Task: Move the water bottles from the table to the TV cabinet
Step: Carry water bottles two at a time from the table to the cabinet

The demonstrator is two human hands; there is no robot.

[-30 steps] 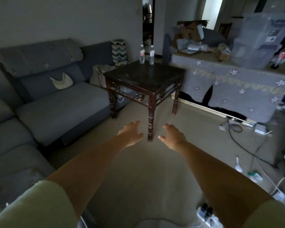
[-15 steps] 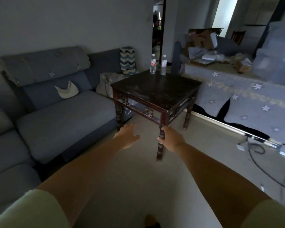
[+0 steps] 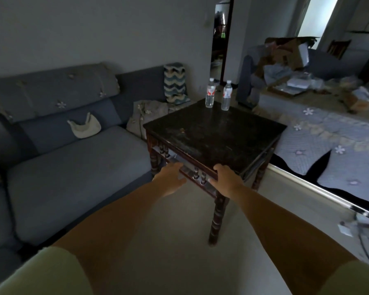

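dim living room, seen from the head camera: a grey sofa (image 3: pixel 68 158) fills the left of the frame, a dark wooden table (image 3: pixel 213 135) stands at centre, and a long low surface under a flowered cloth (image 3: pixel 320 133) runs along the right, which i take to be the tv cabinet, though no tv shows.

both water bottles stand upright on the far corner of the table, upper centre of the frame: the left bottle (image 3: pixel 210 96) and the right bottle (image 3: pixel 226 98), near each other but apart, caps on. both are clear plastic with red-and-white labels; how full they are i cannot tell in this light.

nothing of the task is done yet as far as this shows: neither bottle is lifted, and both have the whole trip to the cabinet left.

left hand (image 3: pixel 171 177) is at the near edge of the table, lower centre, fingers loosely spread and holding nothing. right hand (image 3: pixel 227 177) lies at the near corner, fingers relaxed over the edge; whether it touches the wood i cannot tell. both are well apart from the bottles.

an open cardboard box (image 3: pixel 288 52) sits at upper right with stuff piled in it, too blurred to name.
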